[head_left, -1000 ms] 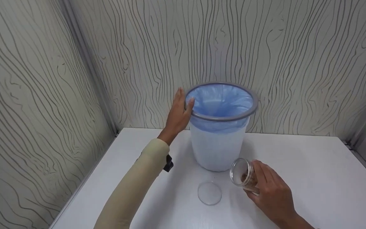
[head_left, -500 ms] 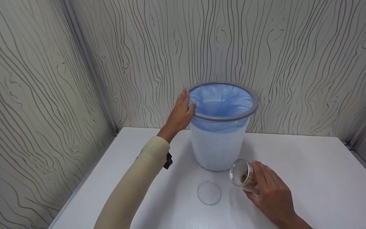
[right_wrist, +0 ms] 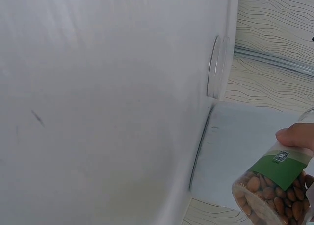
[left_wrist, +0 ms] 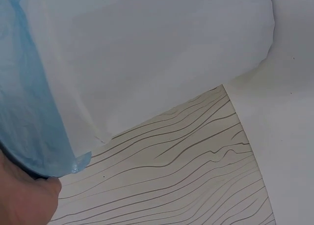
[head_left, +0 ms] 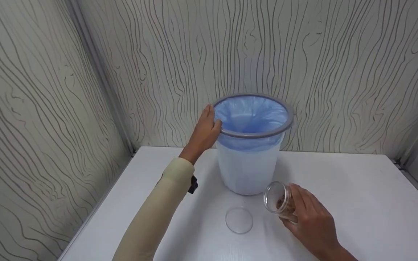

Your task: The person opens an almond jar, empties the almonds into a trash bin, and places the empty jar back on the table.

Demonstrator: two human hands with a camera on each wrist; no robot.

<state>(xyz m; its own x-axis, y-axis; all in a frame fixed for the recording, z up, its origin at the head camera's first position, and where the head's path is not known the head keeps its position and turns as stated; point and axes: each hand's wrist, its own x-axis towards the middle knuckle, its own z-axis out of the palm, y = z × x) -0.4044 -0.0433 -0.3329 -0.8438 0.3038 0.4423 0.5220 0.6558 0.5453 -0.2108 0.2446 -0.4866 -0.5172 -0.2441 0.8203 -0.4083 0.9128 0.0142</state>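
My left hand (head_left: 206, 131) holds the grey rim of a white trash bin (head_left: 249, 170) at its left side; a blue bag lines the bin. In the left wrist view, fingers (left_wrist: 46, 188) show at the rim below the folded-over bag (left_wrist: 34, 97). My right hand (head_left: 312, 223) grips a clear jar (head_left: 276, 197), uncapped and tilted with its mouth toward the left. Almonds (right_wrist: 289, 203) lie in the bottom of the jar, and a green label (right_wrist: 280, 167) wraps its side. A clear round disc (head_left: 239, 220) lies flat on the table, left of the jar.
The white table (head_left: 357, 195) bears the bin near its back edge. Panels with a wood-line pattern (head_left: 172, 65) rise behind and at both sides. A small black device (head_left: 193, 185) sits on my left wrist by the sleeve (head_left: 158, 210).
My left hand has slid slightly down, and its fingers and thumb have closed onto the bin's rim. The right hand and the jar have hardly moved.
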